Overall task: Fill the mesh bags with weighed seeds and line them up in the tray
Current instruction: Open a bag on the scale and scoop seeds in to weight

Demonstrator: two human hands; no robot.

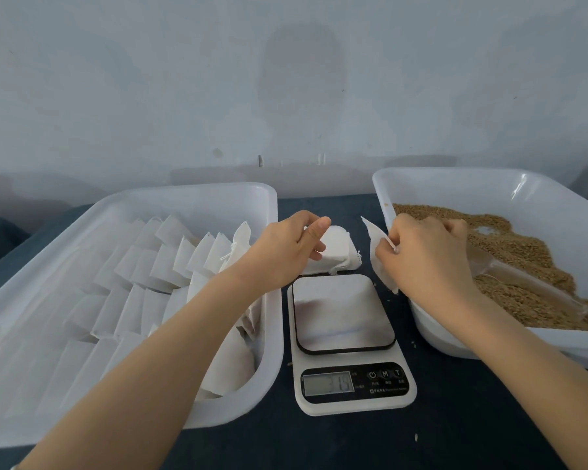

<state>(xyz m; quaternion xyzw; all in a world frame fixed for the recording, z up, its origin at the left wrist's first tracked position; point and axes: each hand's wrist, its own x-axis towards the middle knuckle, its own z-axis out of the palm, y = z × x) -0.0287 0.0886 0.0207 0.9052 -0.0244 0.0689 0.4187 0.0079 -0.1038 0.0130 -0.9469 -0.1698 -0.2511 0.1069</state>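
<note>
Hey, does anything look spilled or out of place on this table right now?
Yes, two small things. A few loose seeds lie on the dark table beside the scale, outside the seed tray. The scale's display shows a number though its platform is bare, so it is perhaps untared.

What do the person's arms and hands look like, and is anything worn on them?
Both the left hand and the right hand are bare: no gloves, and no rings or watch are visible. The forearms are uncovered; a pale bit at the left arm's lower end is unclear.
</note>
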